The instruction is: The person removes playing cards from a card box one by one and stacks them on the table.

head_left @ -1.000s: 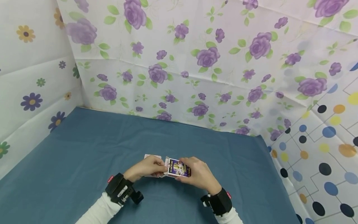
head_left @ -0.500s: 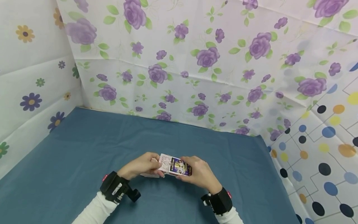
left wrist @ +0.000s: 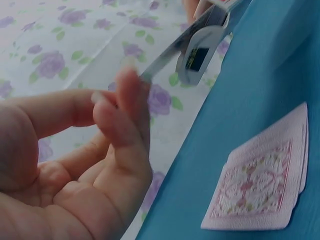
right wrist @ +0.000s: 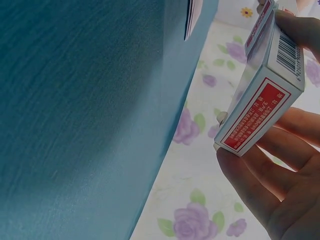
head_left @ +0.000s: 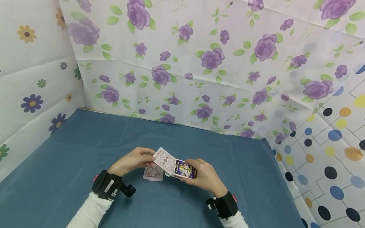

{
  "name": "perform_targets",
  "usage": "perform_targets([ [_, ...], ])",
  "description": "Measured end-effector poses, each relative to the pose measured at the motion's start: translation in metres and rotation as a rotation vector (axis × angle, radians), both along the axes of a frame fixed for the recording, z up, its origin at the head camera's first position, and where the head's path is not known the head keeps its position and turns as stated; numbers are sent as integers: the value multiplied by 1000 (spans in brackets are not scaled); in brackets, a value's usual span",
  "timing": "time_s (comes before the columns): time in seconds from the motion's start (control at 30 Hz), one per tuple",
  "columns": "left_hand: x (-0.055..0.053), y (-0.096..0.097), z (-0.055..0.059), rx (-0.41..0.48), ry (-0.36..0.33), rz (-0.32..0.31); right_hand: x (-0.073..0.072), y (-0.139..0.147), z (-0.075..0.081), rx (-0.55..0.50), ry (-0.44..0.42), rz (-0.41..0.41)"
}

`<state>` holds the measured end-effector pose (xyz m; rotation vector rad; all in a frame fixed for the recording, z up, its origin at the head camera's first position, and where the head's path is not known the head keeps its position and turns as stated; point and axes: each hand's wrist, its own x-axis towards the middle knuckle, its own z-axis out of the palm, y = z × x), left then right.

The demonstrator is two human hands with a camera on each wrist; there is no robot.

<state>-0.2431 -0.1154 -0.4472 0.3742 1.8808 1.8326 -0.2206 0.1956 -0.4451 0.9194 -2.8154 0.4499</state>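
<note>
My left hand [head_left: 131,162] pinches the near-left corner of some playing cards [head_left: 164,160], patterned backs up, at the fingertips. These cards slant out of the open end of a purple-fronted card box [head_left: 186,170]. Around the box's right end, my right hand [head_left: 206,178] grips with thumb and fingers. The right wrist view shows the box's barcode and red-printed side [right wrist: 256,116]. On the cloth below the left hand lies a small, slightly uneven pile of cards [left wrist: 254,187], backs up. How many cards are in the left fingers cannot be told.
A blue cloth [head_left: 114,136] covers the table. Flowered sheets [head_left: 182,69] hang behind and at the left, and a dotted sheet [head_left: 330,164] hangs at the right. Each wrist wears a black camera mount [head_left: 107,185].
My left hand has moved left and away from me, drawing the cards partly out of the box and tilting them. The pile on the cloth has come into view. My right hand stays nearly still.
</note>
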Motion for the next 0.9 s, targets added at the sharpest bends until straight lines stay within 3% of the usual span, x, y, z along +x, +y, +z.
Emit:
perform_targets([
  [0.37, -11, -8, -19, -108, -53, 345, 1, -3, -5, -7, 0, 15],
  [0.7, -19, -8, -37, -201, -50, 414, -1, -3, -7, -9, -34, 20],
  [0.9, -18, -2, -44, -278, 1, 454, -1, -4, -11, 12, -35, 28],
])
